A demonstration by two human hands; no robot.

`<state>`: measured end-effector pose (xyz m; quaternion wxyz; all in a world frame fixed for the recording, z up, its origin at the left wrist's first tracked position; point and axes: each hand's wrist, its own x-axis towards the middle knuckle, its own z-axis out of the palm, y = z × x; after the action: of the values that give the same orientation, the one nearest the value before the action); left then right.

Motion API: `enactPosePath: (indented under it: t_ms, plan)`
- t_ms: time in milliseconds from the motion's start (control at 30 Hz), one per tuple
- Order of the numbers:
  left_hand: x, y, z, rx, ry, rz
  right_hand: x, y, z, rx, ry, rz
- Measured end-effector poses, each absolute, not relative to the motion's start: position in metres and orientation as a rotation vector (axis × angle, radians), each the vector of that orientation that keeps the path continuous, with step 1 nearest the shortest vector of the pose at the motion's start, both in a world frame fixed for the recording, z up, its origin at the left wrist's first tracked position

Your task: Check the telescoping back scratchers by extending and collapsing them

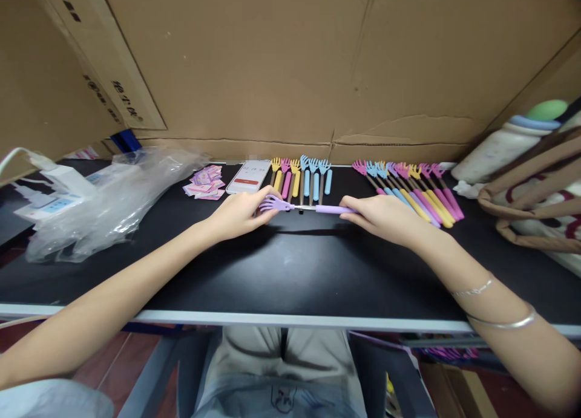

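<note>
A purple back scratcher [327, 209] with a claw-shaped head, a metal rod and a plastic grip spans both my hands above the black table. Closed around its clawed head is my left hand [242, 214]. My right hand [384, 217] pinches the far end of the purple grip. Just beyond stand out several back scratchers in yellow, pink and blue [307, 179], their heads beside loose-looking handles. To the right, another fanned row of assorted back scratchers [417, 194] lies partly behind my right hand.
Small printed cards [206, 182] and a phone [247, 176] lie behind my left hand. Crumpled clear plastic [113, 194] and a white power strip [57, 203] occupy the left. On the right are a bottle [508, 143] and a bag [535, 206]. Cardboard [272, 61] walls the back.
</note>
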<state>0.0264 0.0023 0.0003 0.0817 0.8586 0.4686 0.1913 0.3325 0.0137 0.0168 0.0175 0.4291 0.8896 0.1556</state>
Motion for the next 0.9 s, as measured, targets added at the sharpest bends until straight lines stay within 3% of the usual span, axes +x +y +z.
enactPosePath:
  t_ms: [900]
  plan:
    - [0.0238, 0.0024, 0.0019, 2.609, 1.430, 0.473, 0.3333, 0.0136, 0.0172, 1.320, 2.788, 0.560]
